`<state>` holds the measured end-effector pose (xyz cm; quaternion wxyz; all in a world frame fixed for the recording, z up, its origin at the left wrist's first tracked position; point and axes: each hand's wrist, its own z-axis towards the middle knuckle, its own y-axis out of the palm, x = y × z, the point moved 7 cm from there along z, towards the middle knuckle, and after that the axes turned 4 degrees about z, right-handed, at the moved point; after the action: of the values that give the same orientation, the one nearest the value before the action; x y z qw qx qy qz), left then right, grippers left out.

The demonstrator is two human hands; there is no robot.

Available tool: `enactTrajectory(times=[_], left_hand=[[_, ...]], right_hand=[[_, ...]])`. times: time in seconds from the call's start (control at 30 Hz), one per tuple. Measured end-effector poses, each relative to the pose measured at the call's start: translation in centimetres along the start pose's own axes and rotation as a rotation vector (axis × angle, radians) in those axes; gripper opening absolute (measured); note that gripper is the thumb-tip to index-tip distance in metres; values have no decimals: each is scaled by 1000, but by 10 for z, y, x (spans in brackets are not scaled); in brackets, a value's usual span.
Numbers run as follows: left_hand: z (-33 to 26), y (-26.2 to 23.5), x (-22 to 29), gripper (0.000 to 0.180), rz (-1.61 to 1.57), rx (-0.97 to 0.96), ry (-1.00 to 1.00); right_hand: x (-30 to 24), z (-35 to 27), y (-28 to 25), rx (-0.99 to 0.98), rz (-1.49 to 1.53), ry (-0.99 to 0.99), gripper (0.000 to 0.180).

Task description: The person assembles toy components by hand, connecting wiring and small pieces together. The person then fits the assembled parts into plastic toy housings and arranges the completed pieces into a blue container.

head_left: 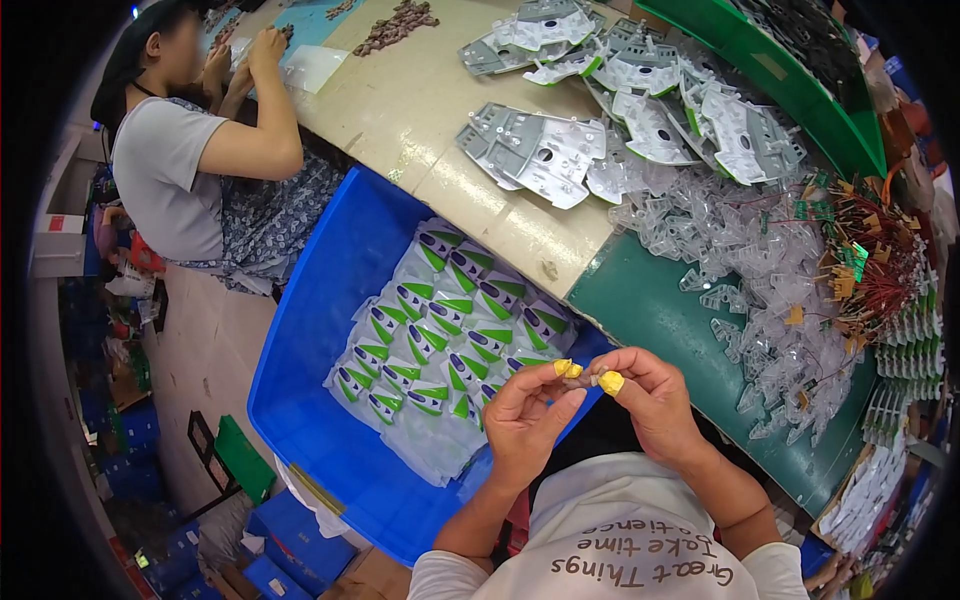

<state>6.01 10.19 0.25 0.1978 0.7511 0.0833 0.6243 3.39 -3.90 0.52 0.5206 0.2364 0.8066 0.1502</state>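
My left hand and my right hand meet over the right edge of the blue bin, fingertips pinched together. Yellow coverings wrap a left fingertip and the right thumb. Something small and pale sits between the fingertips, too small and too covered for me to tell its kind. Inside the bin below my hands lie rows of white, green and purple plastic pieces among translucent bags or sheets.
Grey-white molded plastic shells are heaped on the cream table. Clear plastic parts and red-wired parts cover much of the green mat. A green tray stands behind. Another person works at the far left.
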Motion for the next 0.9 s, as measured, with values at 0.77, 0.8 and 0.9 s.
enactTrajectory(times=[0.77, 0.8, 0.9], left_hand=[[-3, -6, -17, 30, -466, 34, -262], [-3, -7, -17, 30, -464, 35, -262], [-5, -7, -21, 29, -506, 50, -346]], right_hand=[[-8, 5, 12, 8, -153, -201, 17], [-16, 4, 13, -7, -335, -288, 18], [-32, -1, 22, -35, -613, -441, 20]])
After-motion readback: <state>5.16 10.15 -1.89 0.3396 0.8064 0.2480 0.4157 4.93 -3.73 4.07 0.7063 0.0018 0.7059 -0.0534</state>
